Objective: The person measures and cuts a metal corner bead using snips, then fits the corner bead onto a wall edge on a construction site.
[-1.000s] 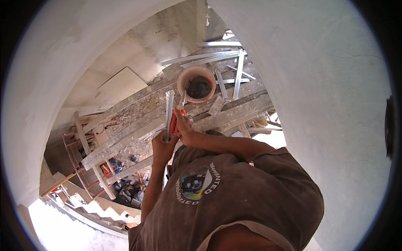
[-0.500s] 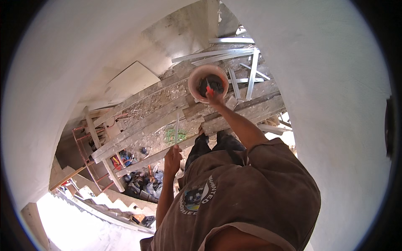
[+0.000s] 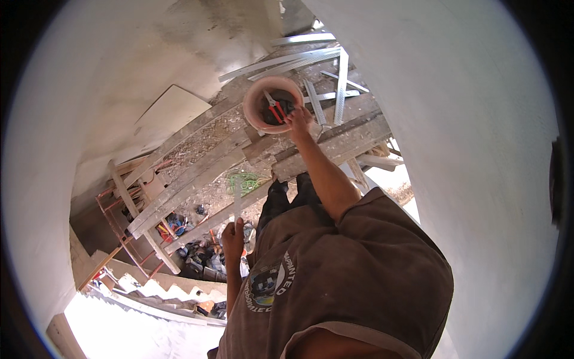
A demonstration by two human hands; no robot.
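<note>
In the head view, a pinkish round bucket (image 3: 251, 113) stands on the planks, with dark material inside. Red-handled snips (image 3: 276, 111) lie in it, their handles spread apart. My right hand (image 3: 299, 121) is over the bucket's near right rim, its fingers apart and close beside the snips' handles; part of the fingers is hard to make out. Lower down, my left hand (image 3: 233, 236) is closed round the lower end of a thin, pale strip (image 3: 237, 200), which points up and away from me.
Several silvery metal profiles (image 3: 342, 84) lie beyond and right of the bucket. Wooden planks (image 3: 197, 185) cross below me, with green cord (image 3: 242, 183) among debris. A reddish metal frame (image 3: 113, 218) stands at left near the stairs. A pale curved wall (image 3: 472, 149) rises at right.
The snips, earlier in my right hand, now lie in the bucket, and that hand is at the rim. The view has shifted. My left hand still holds the strip.
</note>
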